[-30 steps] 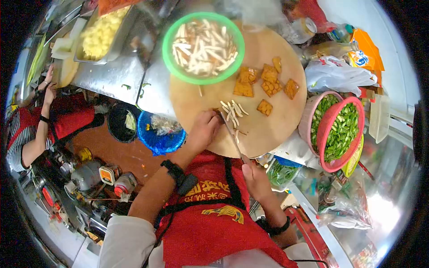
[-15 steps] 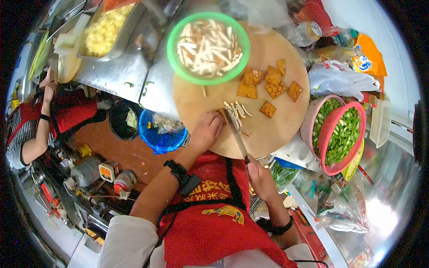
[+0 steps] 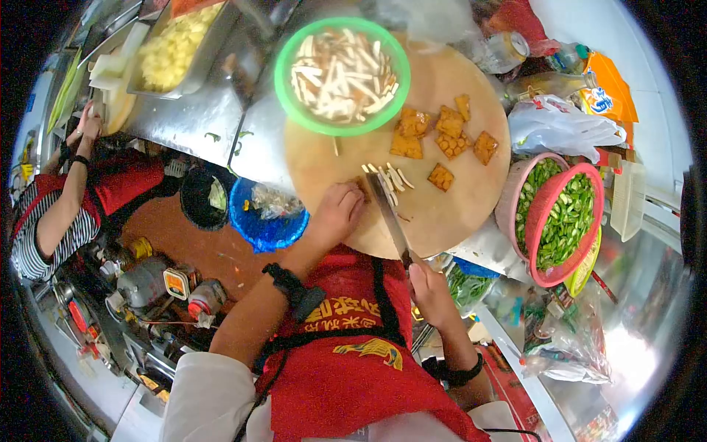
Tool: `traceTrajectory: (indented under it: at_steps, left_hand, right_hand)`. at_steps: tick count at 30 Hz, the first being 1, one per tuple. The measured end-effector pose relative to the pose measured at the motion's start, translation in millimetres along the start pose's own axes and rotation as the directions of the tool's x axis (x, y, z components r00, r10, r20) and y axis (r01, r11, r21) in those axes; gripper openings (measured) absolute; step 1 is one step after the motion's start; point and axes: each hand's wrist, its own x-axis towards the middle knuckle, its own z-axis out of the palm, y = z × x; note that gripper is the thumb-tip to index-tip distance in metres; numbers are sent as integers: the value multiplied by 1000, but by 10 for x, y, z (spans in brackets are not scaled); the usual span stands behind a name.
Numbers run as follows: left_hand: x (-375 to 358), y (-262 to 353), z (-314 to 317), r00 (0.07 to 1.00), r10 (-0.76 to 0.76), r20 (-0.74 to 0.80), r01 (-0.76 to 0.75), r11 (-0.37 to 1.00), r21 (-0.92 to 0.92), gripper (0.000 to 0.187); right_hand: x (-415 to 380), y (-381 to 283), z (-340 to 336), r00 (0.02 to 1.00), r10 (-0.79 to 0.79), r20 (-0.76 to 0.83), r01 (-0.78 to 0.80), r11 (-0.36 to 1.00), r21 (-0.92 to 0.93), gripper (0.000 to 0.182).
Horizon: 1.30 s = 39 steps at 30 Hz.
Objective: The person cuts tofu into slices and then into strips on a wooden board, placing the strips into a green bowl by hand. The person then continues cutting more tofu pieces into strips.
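My right hand (image 3: 431, 293) grips the handle of a kitchen knife (image 3: 390, 219), its blade lying across the front of a round wooden chopping board (image 3: 449, 228). Close to the blade's left side, my left hand (image 3: 339, 210) rests with bent fingers on a brown dried tofu piece, mostly hidden under the fingertips. Pale cut tofu strips (image 3: 398, 179) lie just right of the blade, some partly behind it. Several brown dried tofu squares (image 3: 451, 132) are spread farther back on the board. A green-rimmed bowl (image 3: 286, 110) heaped with similar strips stands at the board's back left.
Pink baskets (image 3: 600, 214) of sliced green peppers stand right of the board, below a white plastic bag (image 3: 563, 129). A blue-lined bin (image 3: 254, 234) is at left. Farther left, a co-worker's hands (image 3: 87, 125) are by a metal tray of yellow cubes (image 3: 168, 62).
The knife blade has shifted slightly left and up, closer to my left fingers, and covers part of the strips. The co-worker's hands and arm have moved a little.
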Motion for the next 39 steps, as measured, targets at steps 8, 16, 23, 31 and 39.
traceTrajectory:
  at_steps: [8, 16, 23, 31, 39]
  left_hand:
    - [29, 3, -8, 999, 7, 37, -9, 999, 50, 19]
    - [0, -17, 19, 998, 41, 55, -47, 991, 122, 21]
    - [123, 204, -342, 966, -257, -39, 252, 962, -104, 19]
    - [560, 753, -353, 835, 161, 526, -232, 970, 72, 53]
    - [754, 98, 175, 791, 204, 577, -386, 897, 213, 55]
  right_hand:
    - [-9, -25, 186, 991, -123, -44, 120, 991, -59, 51]
    - [343, 80, 236, 960, -253, -122, 255, 967, 0, 49]
    - [-23, 53, -148, 965, -199, -173, 174, 973, -150, 43]
    - [-140, 199, -274, 774, -600, -204, 432, 735, -522, 35]
    - [-409, 608, -371, 936, -350, -41, 275, 799, -535, 35]
